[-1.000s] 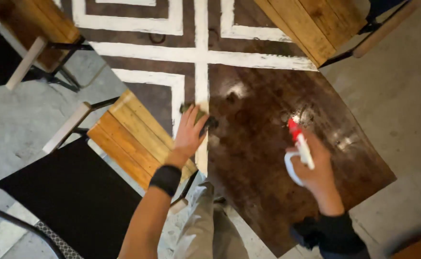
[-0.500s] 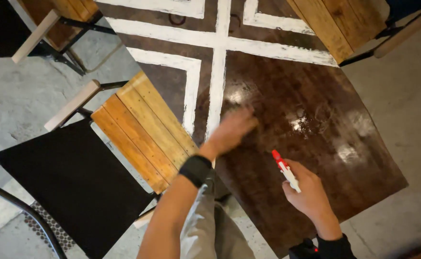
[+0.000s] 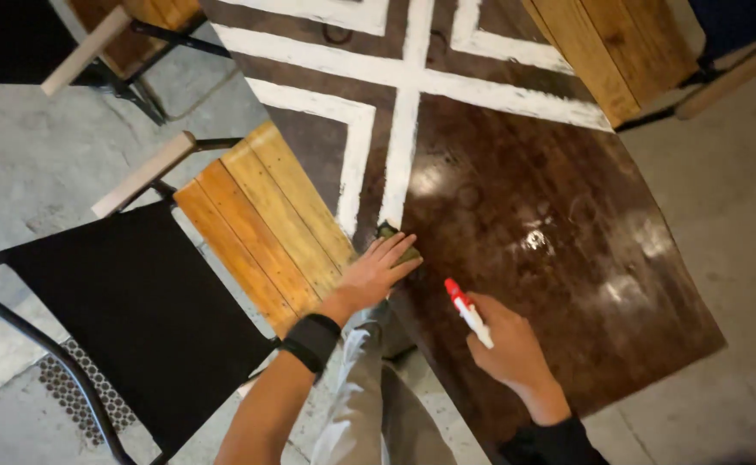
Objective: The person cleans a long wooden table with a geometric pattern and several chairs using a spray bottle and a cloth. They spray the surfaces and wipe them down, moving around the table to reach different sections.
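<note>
The left hand (image 3: pixel 376 274) lies flat, fingers spread, pressing a dark green cloth (image 3: pixel 395 241) onto the near edge of the table (image 3: pixel 524 172). The right hand (image 3: pixel 503 344) grips a white spray bottle with a red nozzle (image 3: pixel 466 308). Wet, glossy patches shine on the dark brown wood to the right, seemingly sprayed but unwiped; the matte white painted stripes (image 3: pixel 404 146) look dry

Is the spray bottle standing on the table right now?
No, the right hand holds the spray bottle above the dark wooden table, while the left hand presses a cloth on it.
</note>
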